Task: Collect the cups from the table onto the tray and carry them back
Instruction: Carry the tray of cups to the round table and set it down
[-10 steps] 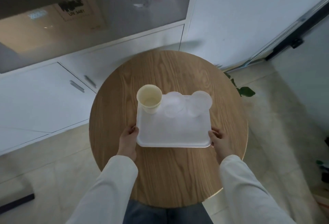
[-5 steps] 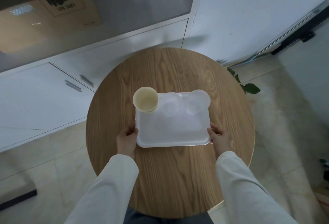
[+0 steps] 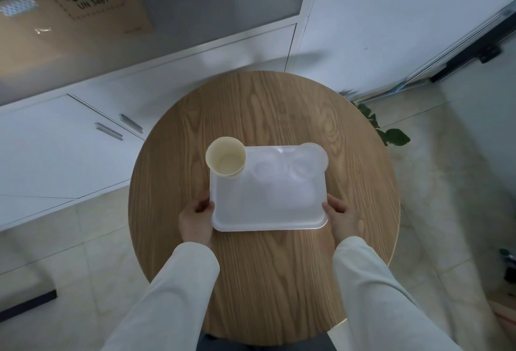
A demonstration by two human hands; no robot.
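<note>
Head view shows you standing over a round wooden table [image 3: 279, 110] with a white tray [image 3: 268, 205] in front of you, above the tabletop. Your left hand [image 3: 195, 222] is closed on the tray's left edge near its near corner, thumb over the rim and fingers curled beneath, and your right hand [image 3: 343, 218] grips the right edge the same way. Whether the tray is resting on the wood or lifted just clear of it cannot be told from this angle. Three cups stand upright in a row along the tray's far edge: a cream paper cup [image 3: 226, 161] at the far-left corner, a clear plastic cup [image 3: 265, 168] just beside it in the middle, and a second clear cup [image 3: 310, 159] at the far-right corner, its rim overhanging the tray's outline. The two clear ones are hard to separate against the white tray. The near half of the tray is bare. Both your sleeves [image 3: 178, 289] are pale and long. Beyond the table runs a white cabinet [image 3: 55, 149] with metal handles, and a green plant [image 3: 391, 135] shows on the tiled floor at the table's right.
</note>
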